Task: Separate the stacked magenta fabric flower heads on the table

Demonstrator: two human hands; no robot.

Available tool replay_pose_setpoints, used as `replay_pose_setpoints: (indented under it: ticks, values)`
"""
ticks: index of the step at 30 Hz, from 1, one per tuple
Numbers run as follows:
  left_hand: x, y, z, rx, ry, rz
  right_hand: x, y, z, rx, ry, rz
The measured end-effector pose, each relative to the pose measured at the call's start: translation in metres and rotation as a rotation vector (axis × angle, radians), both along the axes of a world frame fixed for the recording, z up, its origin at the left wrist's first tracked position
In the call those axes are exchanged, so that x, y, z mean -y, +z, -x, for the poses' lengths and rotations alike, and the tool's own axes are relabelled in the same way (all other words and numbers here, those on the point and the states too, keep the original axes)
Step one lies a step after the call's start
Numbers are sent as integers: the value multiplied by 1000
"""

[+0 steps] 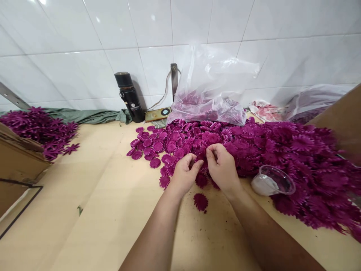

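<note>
Between my two hands is a magenta artificial flower piece, small and partly hidden by my fingers. My left hand pinches its left side with thumb and forefinger. On its right side my right hand is closed in a pinch too. Behind and beside the hands spreads a heap of round, frilled magenta flower pieces. One single flower piece lies on the table just below the hands, between my forearms. To the right of my right hand, a clear plastic cup with white contents tilts against the heap.
A clear plastic bag of flower pieces stands at the wall. Left of it are a gold device, a black flask and green cloth. Star-shaped magenta pieces lie far left by a cardboard box. More cardboard stands right.
</note>
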State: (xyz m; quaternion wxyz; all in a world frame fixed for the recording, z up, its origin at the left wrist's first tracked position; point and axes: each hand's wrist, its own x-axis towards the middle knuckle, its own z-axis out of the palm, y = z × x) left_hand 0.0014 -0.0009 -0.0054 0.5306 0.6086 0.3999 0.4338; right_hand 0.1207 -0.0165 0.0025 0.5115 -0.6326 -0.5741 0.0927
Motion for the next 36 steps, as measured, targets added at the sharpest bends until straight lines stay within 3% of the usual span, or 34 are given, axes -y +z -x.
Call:
replay_pose_setpoints:
  ticks: [4,7,10,13,16,21,26,33,36]
  values:
    - [3,3,4,50,-15,-11,-7,-2,-22,-143,-133,-63]
    - [0,1,6,102,68,1,-11,-2,-34,-288,-135,-105]
    - [-4,-3,7,115,123,22,-9,1,-28,-176,6,-107]
    - [-6,-4,7,118,124,26,-3,4,-16,-47,147,-4]
    - [-5,-2,8,117,145,26,-1,4,-13,20,155,109]
    - [-7,-3,8,112,147,58,-1,3,-13,79,215,-1]
    - [-11,-7,8,85,115,42,4,6,-4,60,434,98]
    - [-1,-1,3,0,-7,-18,2,3,-1,-161,135,-44]
    - [1,1,2,-3,12,-30,-1,4,-12,-239,13,-54]
